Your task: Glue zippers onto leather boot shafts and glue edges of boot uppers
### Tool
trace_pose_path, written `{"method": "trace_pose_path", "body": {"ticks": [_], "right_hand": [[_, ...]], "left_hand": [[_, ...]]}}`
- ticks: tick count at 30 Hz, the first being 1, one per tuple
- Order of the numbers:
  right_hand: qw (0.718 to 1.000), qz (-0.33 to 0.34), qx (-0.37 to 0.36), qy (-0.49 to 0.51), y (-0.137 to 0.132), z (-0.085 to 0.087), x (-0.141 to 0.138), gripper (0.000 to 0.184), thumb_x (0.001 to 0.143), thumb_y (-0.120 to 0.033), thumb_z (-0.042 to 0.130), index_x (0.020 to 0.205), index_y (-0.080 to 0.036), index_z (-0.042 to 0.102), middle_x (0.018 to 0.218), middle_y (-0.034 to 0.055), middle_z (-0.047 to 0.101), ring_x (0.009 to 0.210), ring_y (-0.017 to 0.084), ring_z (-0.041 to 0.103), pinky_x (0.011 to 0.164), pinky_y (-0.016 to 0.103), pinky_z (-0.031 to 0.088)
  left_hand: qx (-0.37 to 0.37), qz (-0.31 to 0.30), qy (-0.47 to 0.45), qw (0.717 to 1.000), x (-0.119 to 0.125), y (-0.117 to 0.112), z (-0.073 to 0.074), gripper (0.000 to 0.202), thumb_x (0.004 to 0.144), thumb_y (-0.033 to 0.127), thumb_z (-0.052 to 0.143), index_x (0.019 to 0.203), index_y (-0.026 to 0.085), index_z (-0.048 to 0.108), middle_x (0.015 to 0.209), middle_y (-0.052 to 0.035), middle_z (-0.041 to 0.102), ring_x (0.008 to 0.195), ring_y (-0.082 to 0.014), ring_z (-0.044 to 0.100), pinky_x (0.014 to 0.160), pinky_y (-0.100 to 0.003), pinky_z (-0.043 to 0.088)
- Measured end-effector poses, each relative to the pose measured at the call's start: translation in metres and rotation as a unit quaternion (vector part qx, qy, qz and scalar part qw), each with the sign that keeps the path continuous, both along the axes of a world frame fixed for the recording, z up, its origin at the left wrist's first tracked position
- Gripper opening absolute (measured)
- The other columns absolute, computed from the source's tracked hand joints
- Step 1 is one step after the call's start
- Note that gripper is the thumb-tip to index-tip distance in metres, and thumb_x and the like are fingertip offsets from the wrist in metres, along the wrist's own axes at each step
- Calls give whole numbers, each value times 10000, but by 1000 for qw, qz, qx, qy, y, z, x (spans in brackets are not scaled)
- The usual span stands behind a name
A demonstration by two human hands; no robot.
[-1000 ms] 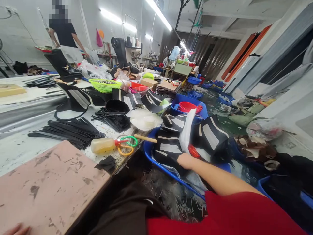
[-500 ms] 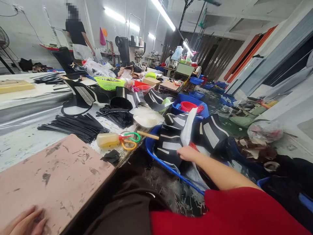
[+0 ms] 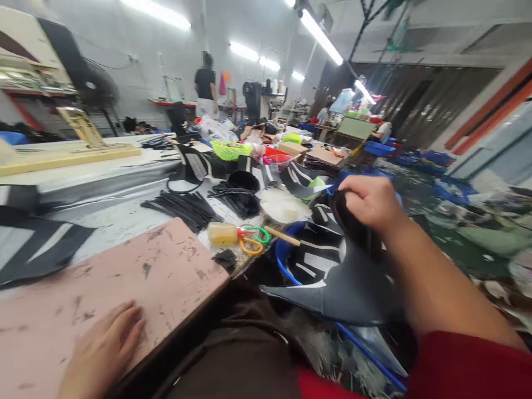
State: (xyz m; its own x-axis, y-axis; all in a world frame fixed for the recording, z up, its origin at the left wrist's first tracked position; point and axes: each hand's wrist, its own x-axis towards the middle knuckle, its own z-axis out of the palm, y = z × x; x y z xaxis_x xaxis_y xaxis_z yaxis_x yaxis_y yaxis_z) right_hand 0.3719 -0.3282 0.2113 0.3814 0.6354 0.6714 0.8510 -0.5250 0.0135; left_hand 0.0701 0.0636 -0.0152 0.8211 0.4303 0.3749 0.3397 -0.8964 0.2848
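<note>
My right hand [image 3: 374,202] is closed round the top of a black boot upper [image 3: 353,282], which hangs above the blue basket [image 3: 285,260]. More black pieces with pale strips [image 3: 318,257] lie in that basket. My left hand [image 3: 110,346] rests on the pink board [image 3: 166,271], holding nothing, its fingers loosely extended. Beyond the board lie a glue bottle [image 3: 223,234] with a red neck, scissors [image 3: 253,246] with green and orange handles, and a wooden stick [image 3: 282,235].
Black strips [image 3: 183,208] lie in a bundle behind the board. A striped black piece [image 3: 37,244] sits at the left. Farther back are a lime-green basket [image 3: 230,149] and a person [image 3: 205,86] standing. Blue tubs [image 3: 455,191] stand on the floor at right.
My right hand has risen out of the blue basket, bringing a black boot upper up with it. The view has swung left, and more of my left hand shows on the board.
</note>
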Motion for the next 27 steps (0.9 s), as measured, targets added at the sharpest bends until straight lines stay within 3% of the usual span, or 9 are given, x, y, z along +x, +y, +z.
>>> {"method": "trace_pose_path", "body": {"ticks": [6, 10, 13, 17, 18, 20, 22, 24, 27], "right_hand": [[986, 86, 71, -127, 138, 61, 6, 466, 871, -345, 195, 918, -112, 596, 835, 45, 607, 806, 142, 568, 714, 300, 391], [963, 174, 156, -135, 209, 78, -43, 359, 915, -346, 231, 1020, -171, 526, 981, 63, 574, 952, 193, 542, 778, 333, 412], [948, 257, 127, -136, 239, 33, -105, 336, 911, -225, 186, 1003, -166, 503, 889, 53, 574, 850, 184, 571, 665, 310, 441], [882, 447, -116, -99, 258, -96, -184, 168, 840, -158, 365, 817, -182, 530, 669, -8, 583, 570, 129, 546, 448, 236, 378], [874, 452, -168, -65, 260, -129, -197, 115, 814, -169, 421, 804, -178, 535, 668, -9, 596, 543, 126, 540, 430, 237, 373], [861, 463, -210, 11, 261, -178, -207, 170, 791, -230, 489, 946, -177, 534, 712, -13, 636, 573, 130, 562, 458, 233, 408], [856, 472, -202, 62, 257, -199, -197, 198, 790, -297, 501, 949, -193, 558, 788, -7, 669, 664, 131, 596, 537, 220, 447], [878, 426, -185, 117, 246, -194, -167, 144, 772, -317, 523, 866, -234, 595, 796, -39, 679, 709, 119, 610, 598, 194, 460], [956, 178, -105, 209, 212, -164, -94, 166, 805, -238, 464, 876, -255, 614, 855, -28, 680, 813, 137, 615, 739, 217, 463]], "left_hand": [[-23, 40, 49, 998, -23, -23, 13, 410, 743, 485, 367, 899, 199, 615, 1088, -92, 635, 1013, -241, 586, 914, -364, 450], [-151, 154, -10, 976, -59, -31, 15, 501, 742, 538, 402, 1052, 174, 551, 1112, -117, 613, 1049, -268, 566, 916, -415, 454], [-272, 226, -147, 924, -73, -34, 27, 585, 787, 568, 348, 1231, 190, 392, 1235, -121, 521, 1070, -260, 554, 891, -417, 471], [-418, 285, -263, 822, -65, -29, 38, 715, 805, 619, 172, 1366, 176, 132, 1403, -175, 294, 1142, -314, 490, 839, -452, 491], [-418, 295, -238, 826, -60, -26, 36, 760, 786, 638, 198, 1369, 154, 129, 1410, -190, 273, 1181, -338, 444, 856, -474, 475], [-344, 283, -143, 884, -52, -17, 29, 826, 713, 661, 329, 1330, 117, 258, 1387, -206, 309, 1243, -371, 350, 930, -524, 399], [-215, 230, -25, 949, -44, -5, 19, 767, 648, 639, 426, 1229, 138, 434, 1353, -180, 378, 1279, -388, 275, 987, -580, 289], [-107, 197, 73, 972, -40, 9, 14, 659, 648, 601, 436, 1146, 180, 535, 1349, -137, 407, 1299, -400, 217, 996, -632, 197], [-19, 192, 147, 970, -37, 25, 17, 595, 679, 567, 440, 1148, 222, 562, 1387, -96, 371, 1303, -410, 198, 989, -663, 130]]}}
